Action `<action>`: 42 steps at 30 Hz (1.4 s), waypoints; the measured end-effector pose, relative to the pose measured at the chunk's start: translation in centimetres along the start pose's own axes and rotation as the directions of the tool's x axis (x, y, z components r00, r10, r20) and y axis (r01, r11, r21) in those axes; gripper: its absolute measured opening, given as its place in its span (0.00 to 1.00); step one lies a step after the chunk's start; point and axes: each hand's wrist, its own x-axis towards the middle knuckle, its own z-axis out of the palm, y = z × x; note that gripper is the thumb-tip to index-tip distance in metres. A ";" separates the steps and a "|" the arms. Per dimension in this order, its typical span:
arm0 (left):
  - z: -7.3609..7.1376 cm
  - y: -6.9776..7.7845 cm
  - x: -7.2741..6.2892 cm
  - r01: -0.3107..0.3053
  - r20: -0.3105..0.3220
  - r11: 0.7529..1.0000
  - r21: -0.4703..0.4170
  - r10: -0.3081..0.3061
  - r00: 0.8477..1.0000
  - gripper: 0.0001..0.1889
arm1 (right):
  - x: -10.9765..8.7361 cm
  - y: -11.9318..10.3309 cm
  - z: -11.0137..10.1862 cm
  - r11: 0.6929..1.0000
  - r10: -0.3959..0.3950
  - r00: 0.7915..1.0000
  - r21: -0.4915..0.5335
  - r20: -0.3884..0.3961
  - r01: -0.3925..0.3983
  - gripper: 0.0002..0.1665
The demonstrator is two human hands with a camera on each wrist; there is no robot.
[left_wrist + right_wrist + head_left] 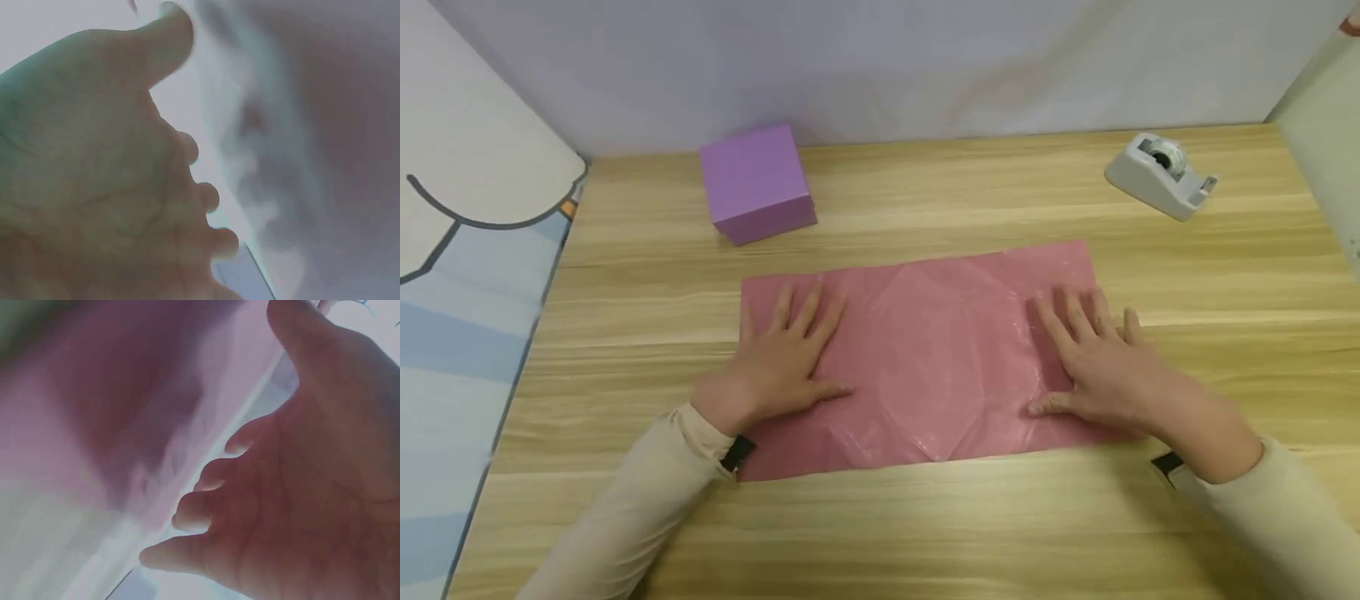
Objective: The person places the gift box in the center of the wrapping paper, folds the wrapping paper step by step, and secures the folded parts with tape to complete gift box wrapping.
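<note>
A pink sheet of wrapping paper (928, 367) with fold creases lies spread across the wooden table. Over its left part is my left hand (782, 362), fingers spread and pointing away from me, thumb toward the middle. My right hand (1105, 367) is over the sheet's right end with its fingers spread too; the little finger reaches past the right edge. In the left wrist view, the palm of the left hand (119, 162) shows with straight fingers. The right wrist view shows the open palm of the right hand (281, 469) beside the pink surface.
A purple box (756, 183) stands at the back left of the wooden table (925, 533). At the back right sits a grey tape dispenser (1161, 175) with a roll of tape. A pale wall (880, 67) rises behind the table's far edge.
</note>
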 end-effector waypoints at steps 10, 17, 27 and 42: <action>0.5 1.3 2.3 -0.070 0.097 0.998 -0.001 0.070 0.993 0.51 | 4.4 -1.9 -1.3 0.997 -0.080 0.996 0.006 0.040 0.080 0.68; -0.1 -2.2 1.9 -0.007 0.025 1.000 0.011 0.007 1.000 0.49 | 4.0 0.8 -1.9 0.999 -0.038 0.999 -0.002 -0.019 0.038 0.64; -2.4 -4.3 2.6 -0.019 -0.401 0.994 0.107 0.060 0.914 0.25 | 4.6 3.3 -3.5 0.996 -0.050 0.912 0.050 -0.407 0.077 0.29; -2.8 -7.4 2.7 0.056 -0.427 0.996 0.072 -0.020 0.904 0.20 | 7.5 7.6 -4.2 0.979 0.034 0.912 0.196 -0.410 0.051 0.33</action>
